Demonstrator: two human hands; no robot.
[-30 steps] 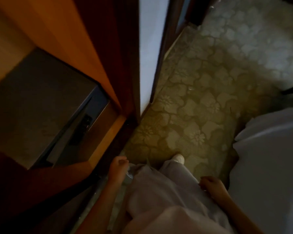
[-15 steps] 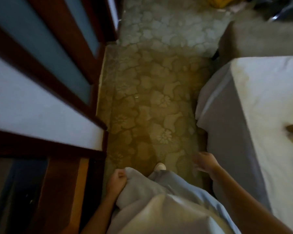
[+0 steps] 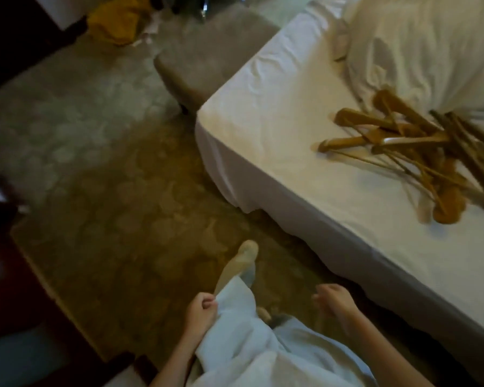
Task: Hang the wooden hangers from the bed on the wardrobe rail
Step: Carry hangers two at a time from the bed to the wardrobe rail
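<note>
A pile of several wooden hangers (image 3: pixel 403 152) lies tangled on the white bed (image 3: pixel 277 129), near its right side and beside a white pillow (image 3: pixel 419 43). Both my hands hang low at the bottom of the view, well short of the pile. My left hand (image 3: pixel 200 310) is curled and grips a fold of my light garment (image 3: pixel 243 339). My right hand (image 3: pixel 333 303) hangs loosely curled with nothing in it, close to the bed's near side. The wardrobe rail is out of view.
The dark wooden wardrobe edge (image 3: pixel 3 289) runs along the left. Patterned carpet (image 3: pixel 118 191) lies between it and the bed. A grey upholstered stool (image 3: pixel 204 65) stands at the bed's far corner. Yellow cloth (image 3: pixel 115 23) lies on the floor at the back.
My view has swung right, away from the wardrobe and onto the bed, so the hanger pile is now in sight. Both hands stay low at my sides.
</note>
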